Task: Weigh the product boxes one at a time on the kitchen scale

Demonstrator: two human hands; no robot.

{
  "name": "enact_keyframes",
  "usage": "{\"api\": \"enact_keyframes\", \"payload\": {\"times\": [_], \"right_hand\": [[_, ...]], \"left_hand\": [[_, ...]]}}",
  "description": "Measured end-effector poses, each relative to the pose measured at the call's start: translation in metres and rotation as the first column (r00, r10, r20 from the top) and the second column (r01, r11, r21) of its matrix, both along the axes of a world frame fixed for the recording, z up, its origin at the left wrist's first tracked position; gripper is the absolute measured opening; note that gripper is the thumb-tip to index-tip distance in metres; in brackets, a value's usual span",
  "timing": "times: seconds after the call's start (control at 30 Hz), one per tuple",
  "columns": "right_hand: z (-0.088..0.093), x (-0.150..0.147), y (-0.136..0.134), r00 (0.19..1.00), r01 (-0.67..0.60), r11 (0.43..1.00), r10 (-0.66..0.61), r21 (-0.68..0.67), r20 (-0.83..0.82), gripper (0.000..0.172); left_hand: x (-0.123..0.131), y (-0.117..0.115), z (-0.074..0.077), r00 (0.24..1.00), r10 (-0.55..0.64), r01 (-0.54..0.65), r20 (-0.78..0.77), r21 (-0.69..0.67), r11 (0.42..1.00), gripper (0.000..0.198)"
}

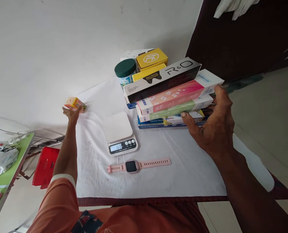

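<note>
At the far left of the white cloth, my left hand (73,116) is closed on a small yellow and orange box (73,102). My right hand (214,126) grips the right ends of a pink toothpaste box (173,94) and a green-and-white box (177,109). Its thumb is in front and the other fingers are partly hidden behind the ends. A long black-and-white box (163,77) marked R&O leans just behind them. Beneath lie blue boxes (151,124) and a white-yellow box (180,120). A white kitchen scale (119,127) reads about 363, its plate bare.
Before the scale lies a pink-strapped smartwatch (131,166). Behind the long boxes stand a green-lidded tub (125,69) and a yellow box (152,59). A red stool (45,166) and a green table (15,171) holding plastic bags are at left. The wall (61,42) borders the cloth.
</note>
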State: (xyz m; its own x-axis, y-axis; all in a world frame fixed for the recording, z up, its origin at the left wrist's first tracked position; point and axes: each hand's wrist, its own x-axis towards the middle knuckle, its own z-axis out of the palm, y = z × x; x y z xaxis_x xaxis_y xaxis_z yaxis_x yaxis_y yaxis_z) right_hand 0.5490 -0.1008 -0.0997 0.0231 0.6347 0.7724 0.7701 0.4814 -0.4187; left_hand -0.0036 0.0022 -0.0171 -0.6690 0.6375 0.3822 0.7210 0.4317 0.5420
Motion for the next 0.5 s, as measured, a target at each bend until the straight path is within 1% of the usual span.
{"api": "enact_keyframes", "payload": {"times": [0.03, 0.07, 0.1, 0.13, 0.17, 0.2, 0.23, 0.27, 0.3, 0.33, 0.37, 0.43, 0.5], "right_hand": [[0.0, 0.0, 0.0, 1.0, 0.0, 1.0, 0.0, -0.003, 0.004, 0.113], [-0.001, 0.001, 0.0, 1.0, -0.002, 1.0, 0.002, -0.008, 0.01, 0.113], [-0.001, 0.002, 0.0, 1.0, -0.007, 1.0, 0.007, -0.014, 0.018, 0.114], [-0.001, 0.002, 0.0, 1.0, -0.013, 1.0, 0.013, -0.018, 0.024, 0.114], [-0.002, 0.003, 0.0, 0.999, -0.017, 1.0, 0.018, -0.02, 0.028, 0.115], [-0.003, 0.004, 0.0, 0.999, -0.022, 1.0, 0.023, -0.02, 0.027, 0.116], [-0.003, 0.004, 0.001, 0.999, -0.028, 0.999, 0.028, -0.016, 0.021, 0.118], [-0.004, 0.004, 0.001, 0.999, -0.035, 0.999, 0.035, -0.009, 0.01, 0.119], [-0.004, 0.004, 0.001, 0.999, -0.042, 0.999, 0.042, 0.0, -0.004, 0.119], [-0.004, 0.003, 0.002, 0.999, -0.049, 0.999, 0.049, 0.005, -0.018, 0.119], [-0.004, 0.003, 0.002, 0.998, -0.055, 0.998, 0.055, 0.005, -0.027, 0.119], [-0.003, 0.002, 0.0, 0.998, -0.061, 0.998, 0.061, -0.008, -0.034, 0.118], [-0.001, 0.002, -0.001, 0.998, -0.059, 0.998, 0.058, -0.033, -0.033, 0.118]], "left_hand": [[0.006, -0.003, 0.002, 1.0, 0.018, -0.018, -0.003, 0.016, 1.0, 0.111], [0.014, -0.006, 0.005, 1.0, 0.004, -0.002, -0.02, 0.052, 0.999, 0.113], [0.023, -0.008, 0.008, 0.997, -0.052, 0.058, -0.057, 0.099, 0.993, 0.11], [0.034, -0.01, 0.011, 0.981, -0.152, 0.168, -0.117, 0.142, 0.975, 0.102], [0.047, -0.011, 0.014, 0.943, -0.282, 0.31, -0.176, 0.164, 0.936, 0.092], [0.062, -0.01, 0.015, 0.88, -0.425, 0.458, -0.212, 0.14, 0.878, 0.08], [0.078, -0.008, 0.016, 0.793, -0.566, 0.593, -0.225, 0.078, 0.801, 0.07], [0.094, -0.005, 0.016, 0.695, -0.684, 0.702, -0.223, 0.006, 0.712, 0.063], [0.111, 0.0, 0.014, 0.605, -0.766, 0.775, -0.217, -0.059, 0.629, 0.058], [0.127, 0.005, 0.011, 0.535, -0.82, 0.82, -0.203, -0.111, 0.562, 0.057], [0.143, 0.011, 0.007, 0.484, -0.858, 0.846, -0.174, -0.157, 0.509, 0.057], [0.17, 0.022, -0.003, 0.41, -0.908, 0.872, -0.09, -0.251, 0.419, 0.059], [0.19, 0.031, -0.012, 0.337, -0.941, 0.892, 0.009, -0.324, 0.316, 0.058]]}}
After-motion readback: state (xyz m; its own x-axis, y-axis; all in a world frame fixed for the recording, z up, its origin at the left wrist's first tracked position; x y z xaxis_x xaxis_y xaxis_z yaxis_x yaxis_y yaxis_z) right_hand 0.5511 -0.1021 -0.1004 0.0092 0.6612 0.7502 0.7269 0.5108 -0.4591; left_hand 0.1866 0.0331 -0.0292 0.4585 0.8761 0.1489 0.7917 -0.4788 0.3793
